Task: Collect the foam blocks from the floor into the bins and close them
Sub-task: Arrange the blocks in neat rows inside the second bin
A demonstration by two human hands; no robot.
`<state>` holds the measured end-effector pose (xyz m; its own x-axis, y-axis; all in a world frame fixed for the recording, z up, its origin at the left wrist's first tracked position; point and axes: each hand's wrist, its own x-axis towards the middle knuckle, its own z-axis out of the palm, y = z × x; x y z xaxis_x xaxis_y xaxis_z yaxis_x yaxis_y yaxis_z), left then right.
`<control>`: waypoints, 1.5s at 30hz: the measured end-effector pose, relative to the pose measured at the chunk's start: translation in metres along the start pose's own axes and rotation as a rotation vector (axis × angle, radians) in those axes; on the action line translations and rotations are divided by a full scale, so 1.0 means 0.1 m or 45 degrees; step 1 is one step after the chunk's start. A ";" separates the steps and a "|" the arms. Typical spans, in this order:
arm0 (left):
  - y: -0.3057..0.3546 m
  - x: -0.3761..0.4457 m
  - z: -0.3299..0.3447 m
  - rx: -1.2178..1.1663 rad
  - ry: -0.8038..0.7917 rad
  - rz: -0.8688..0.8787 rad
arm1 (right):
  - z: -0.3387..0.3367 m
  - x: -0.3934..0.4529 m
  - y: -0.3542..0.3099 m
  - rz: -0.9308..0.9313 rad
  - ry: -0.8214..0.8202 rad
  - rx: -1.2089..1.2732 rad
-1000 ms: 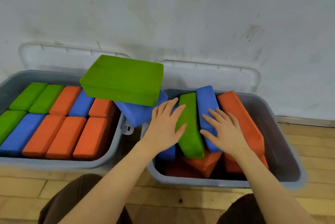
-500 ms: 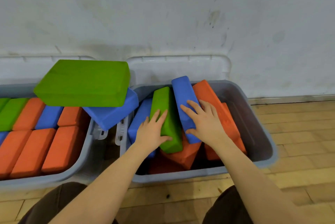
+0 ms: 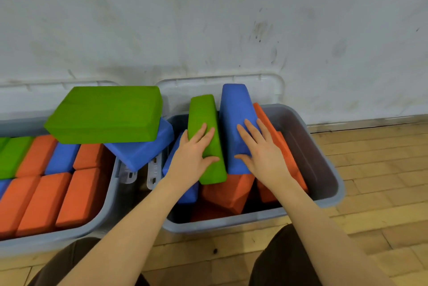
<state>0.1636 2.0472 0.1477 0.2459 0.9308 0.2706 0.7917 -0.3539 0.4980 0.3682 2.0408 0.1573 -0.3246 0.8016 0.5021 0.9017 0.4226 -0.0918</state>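
Since a second ago, little gained: left hand (image 3: 193, 159) still flat on the narrow green block (image 3: 205, 123), fingers spread and nearly straight, thumb hooked lightly at its right edge, pressing rather than gripping. Right hand (image 3: 261, 153) likewise laid open on the tall blue block (image 3: 236, 119), fingers straight, thumb at the lower left edge. Both blocks now more upright and pulled closer together than before, standing on edge in the right bin (image 3: 324, 165), leaning on orange blocks (image 3: 228, 189) below and beside. Still proud of the rim, so probably no closing yet; judged mid-way through squaring the load. Left bin (image 3: 108, 207) packed in neat rows, but capped by a large green block (image 3: 104, 113) lying on a tilted blue block (image 3: 141, 146) that overhangs the gap between the bins; both needing a place before either lid goes down. White lids (image 3: 266, 87) propped behind against the wall. No loose blocks seen on the visible wooden floor (image 3: 375, 170). Next likely: tipping the two upright blocks flat to sink them.
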 end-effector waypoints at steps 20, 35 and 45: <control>-0.19 -0.11 -1.95 -0.044 0.722 0.082 | -0.73 1.22 -0.99 -0.161 0.626 0.254; -0.87 -0.66 -1.95 0.249 0.609 -0.433 | -0.35 1.33 -1.55 -0.219 0.533 0.340; -0.93 -0.49 -1.82 0.034 0.685 -0.275 | -0.53 1.47 -1.46 -0.267 0.601 0.276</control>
<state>-0.0242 2.0182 0.2381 -0.2359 0.8014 0.5496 0.8080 -0.1525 0.5691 0.2042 2.0744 0.2895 -0.2827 0.4354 0.8547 0.7359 0.6699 -0.0979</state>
